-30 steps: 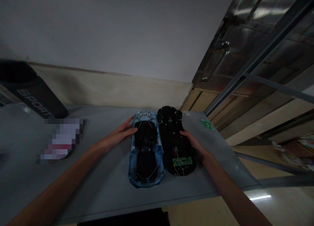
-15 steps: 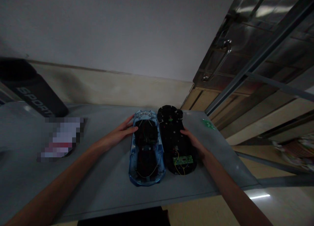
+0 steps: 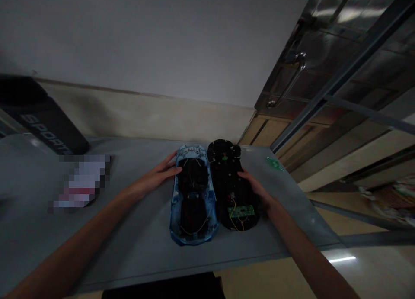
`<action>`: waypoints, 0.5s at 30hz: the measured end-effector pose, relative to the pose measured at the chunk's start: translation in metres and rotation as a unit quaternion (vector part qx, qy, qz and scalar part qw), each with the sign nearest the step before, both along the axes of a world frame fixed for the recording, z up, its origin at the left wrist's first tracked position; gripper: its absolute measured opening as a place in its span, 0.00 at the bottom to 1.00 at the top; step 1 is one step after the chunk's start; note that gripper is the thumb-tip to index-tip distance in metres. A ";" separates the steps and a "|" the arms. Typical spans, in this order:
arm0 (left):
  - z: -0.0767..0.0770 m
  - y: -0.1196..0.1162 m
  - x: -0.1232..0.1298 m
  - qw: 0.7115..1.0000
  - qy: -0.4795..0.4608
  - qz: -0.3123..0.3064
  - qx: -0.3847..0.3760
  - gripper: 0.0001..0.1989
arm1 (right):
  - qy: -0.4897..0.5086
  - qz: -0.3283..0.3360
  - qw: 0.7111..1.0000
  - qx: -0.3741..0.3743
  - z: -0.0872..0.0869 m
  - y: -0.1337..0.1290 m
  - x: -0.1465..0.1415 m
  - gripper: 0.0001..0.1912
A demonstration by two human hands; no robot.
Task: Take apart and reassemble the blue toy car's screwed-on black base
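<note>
A blue toy car body shell (image 3: 177, 221) lies upside down on the grey table, its dark inside and thin wires facing up. My left hand (image 3: 160, 172) holds it at its left edge, thumb over the rim and fingers along the far side. Right beside it lies a black toy car chassis (image 3: 228, 178), with a green circuit board (image 3: 241, 211) and yellow wires near its close end. Around the right edge of the chassis is my right hand (image 3: 257, 188), thumb on top; its other fingers are mostly hidden.
On the left of the grey table (image 3: 142, 238) stand a black column marked SPORT (image 3: 48, 126) and a blurred-out flat item (image 3: 82, 182). A small green packet (image 3: 275, 163) lies at the right. A wall rises behind, and a metal frame (image 3: 324, 98) stands at the right.
</note>
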State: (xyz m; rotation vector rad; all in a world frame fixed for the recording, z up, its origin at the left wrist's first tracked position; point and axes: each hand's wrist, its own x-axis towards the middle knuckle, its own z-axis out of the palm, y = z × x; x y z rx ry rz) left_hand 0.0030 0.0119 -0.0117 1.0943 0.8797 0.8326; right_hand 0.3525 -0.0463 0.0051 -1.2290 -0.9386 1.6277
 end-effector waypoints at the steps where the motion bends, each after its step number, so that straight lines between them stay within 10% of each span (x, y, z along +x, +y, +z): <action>1: 0.000 0.000 0.000 1.000 0.001 -0.002 0.000 0.49 | 0.001 0.001 1.000 0.001 0.001 0.000 0.000 0.33; 15: 0.002 -0.002 -0.001 0.999 0.031 0.017 -0.016 0.49 | -0.015 0.004 1.000 0.009 -0.001 -0.001 0.001 0.30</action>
